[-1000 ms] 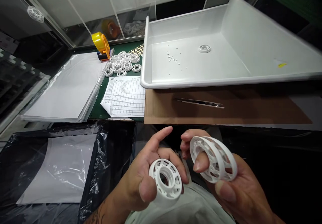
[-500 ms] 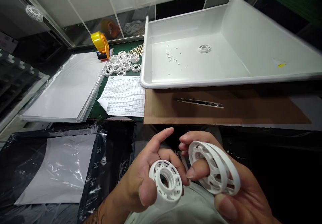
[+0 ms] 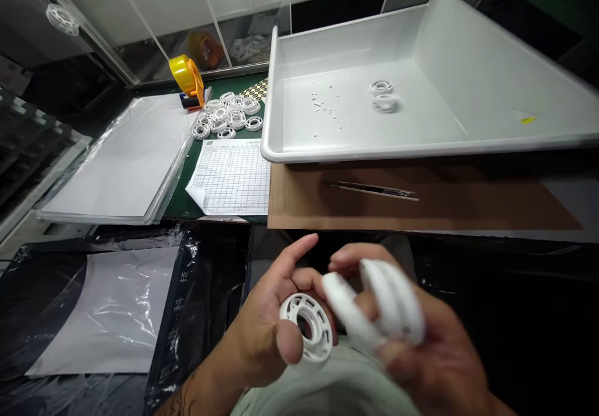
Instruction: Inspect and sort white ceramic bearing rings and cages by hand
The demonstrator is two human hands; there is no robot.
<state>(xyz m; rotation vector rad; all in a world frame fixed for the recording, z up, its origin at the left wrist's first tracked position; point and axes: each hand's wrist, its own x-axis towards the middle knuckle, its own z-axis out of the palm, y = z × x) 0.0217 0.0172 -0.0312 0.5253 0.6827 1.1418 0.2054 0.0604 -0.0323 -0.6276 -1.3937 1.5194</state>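
My left hand [image 3: 269,316] grips a white slotted plastic ring [image 3: 318,347] between thumb and fingers, its round face turned up and its index finger stretched out. Close beside it, my right hand [image 3: 435,341] is closed on several similar white rings [image 3: 397,304], smeared by motion. One of these rings [image 3: 349,310] tilts away from the others toward my left fingers. Inside the large white tray [image 3: 355,151] lies a sharp white ring [image 3: 382,87], with a blurred second ring [image 3: 386,103] just in front of it. Small white scraps [image 3: 321,105] are scattered on the tray floor.
Tweezers [image 3: 374,190] lie on brown cardboard [image 3: 309,207] before the tray. Left of it are a heap of white rings [image 3: 229,116], a printed form [image 3: 229,179], an orange tape dispenser [image 3: 191,82] and stacked sheets [image 3: 116,160]. A plastic-lined dark box [image 3: 159,341] stands lower left.
A second, blurred ring has appeared in the tray. My right hand has moved left and now has another ring tilted beside its pair. My left hand keeps hold of its ring.
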